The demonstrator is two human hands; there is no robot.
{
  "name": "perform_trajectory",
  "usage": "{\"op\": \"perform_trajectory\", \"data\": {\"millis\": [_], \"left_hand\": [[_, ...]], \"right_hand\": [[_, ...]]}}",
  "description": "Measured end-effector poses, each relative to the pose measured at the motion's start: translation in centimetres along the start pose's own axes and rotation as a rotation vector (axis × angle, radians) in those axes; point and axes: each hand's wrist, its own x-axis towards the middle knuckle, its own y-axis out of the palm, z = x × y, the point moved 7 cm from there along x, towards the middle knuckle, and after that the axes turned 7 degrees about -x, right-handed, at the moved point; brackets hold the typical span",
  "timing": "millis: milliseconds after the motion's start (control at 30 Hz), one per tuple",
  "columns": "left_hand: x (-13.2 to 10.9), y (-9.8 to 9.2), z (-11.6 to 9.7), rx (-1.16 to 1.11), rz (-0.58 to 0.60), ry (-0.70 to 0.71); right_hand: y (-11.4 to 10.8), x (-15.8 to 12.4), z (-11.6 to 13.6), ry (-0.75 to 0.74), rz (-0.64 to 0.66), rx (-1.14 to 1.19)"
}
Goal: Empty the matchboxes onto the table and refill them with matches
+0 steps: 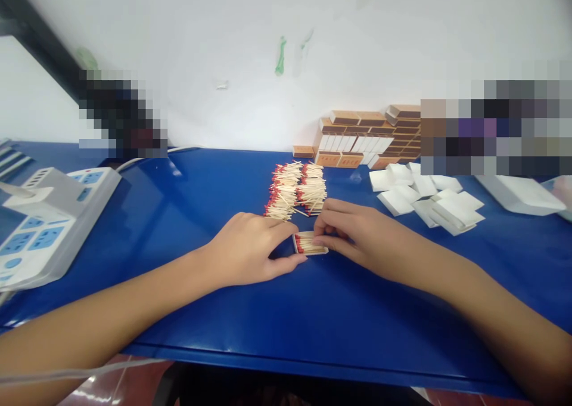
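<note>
A small white matchbox tray (318,253) lies on the blue tabletop with red-headed matches (305,243) in it. My left hand (243,248) holds the tray's left end between thumb and forefinger. Over the tray's right half, my right hand (357,230) has its thumb and fingers pinched together at the matches; the fingertips partly hide what they grip. Just beyond the tray sit two heaps of loose matches, the left heap (283,191) and the right heap (311,188), red heads mostly pointing left.
Stacked matchboxes (353,143) stand against the wall, with a single matchbox (302,151) beside them. White empty trays (400,198) are piled at the right, near a larger white container (521,194). A power strip (47,236) with a plugged-in adapter occupies the left side.
</note>
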Motion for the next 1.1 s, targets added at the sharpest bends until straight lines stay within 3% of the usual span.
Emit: {"op": "perform_trajectory", "data": {"millis": [200, 433, 667, 933, 1100], "left_hand": [[0.0, 0.0, 0.0, -0.013, 0.009, 0.009], [0.0, 0.0, -0.1, -0.008, 0.002, 0.017], [-0.1, 0.0, 0.2, -0.015, 0.002, 0.006], [0.0, -0.1, 0.2, 0.000, -0.010, 0.006], [0.0, 0.0, 0.3, -0.001, 0.000, -0.005]], "right_hand": [[-0.9, 0.2, -2.4, 0.049, -0.151, -0.118], [0.0, 0.6, -4.7, 0.123, -0.091, -0.153], [0.0, 0.4, -4.4, 0.137, -0.038, -0.139], [-2.7, -0.4, -4.5, 0.130, -0.112, -0.169], [-1.7, -0.5, -1.9, 0.094, -0.089, -0.053]]}}
